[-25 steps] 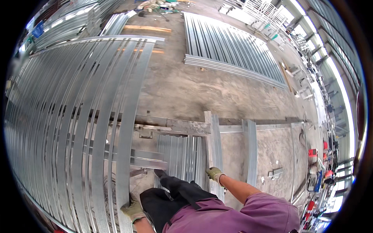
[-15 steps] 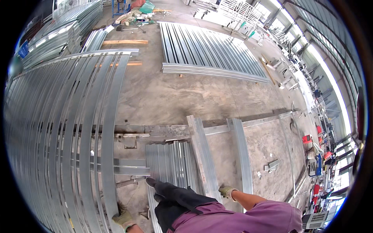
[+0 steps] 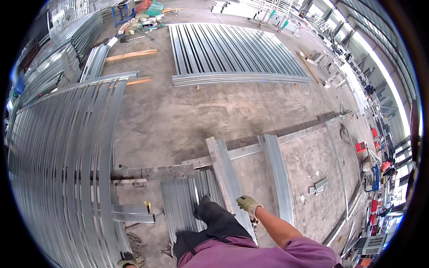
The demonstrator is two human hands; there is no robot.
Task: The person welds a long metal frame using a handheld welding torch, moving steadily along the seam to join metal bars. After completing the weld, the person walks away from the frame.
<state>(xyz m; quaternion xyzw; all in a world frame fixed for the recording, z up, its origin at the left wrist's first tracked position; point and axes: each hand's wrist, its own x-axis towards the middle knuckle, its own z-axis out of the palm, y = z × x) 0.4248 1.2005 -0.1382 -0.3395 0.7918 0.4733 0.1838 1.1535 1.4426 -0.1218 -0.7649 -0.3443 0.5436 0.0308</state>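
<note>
My right hand [image 3: 247, 203], in a pale work glove, is over a long grey steel channel [image 3: 233, 172] that lies at a slant. Its fingers are curled, with nothing visible in them. My left hand [image 3: 128, 262], also gloved, is mostly cut off by the lower edge. It is beside the near end of a broad row of long metal studs [image 3: 105, 156] on the left; its fingers cannot be made out. Between my hands, a low stack of ribbed metal profiles [image 3: 176, 196] lies by my feet. Another steel channel [image 3: 278, 178] lies right of my right hand.
A dark beam [image 3: 154, 172] crosses the floor under the stud row. Farther off lies a wide layer of metal profiles [image 3: 232, 49]. Short metal offcuts [image 3: 319, 185] lie to the right, with red tool cases [image 3: 361, 146] beyond. Bundled profiles [image 3: 67, 53] stand at far left.
My view has shifted and my feet have stepped forward. My right hand has moved forward over the slanted channel; my left hand has slipped toward the lower edge.
</note>
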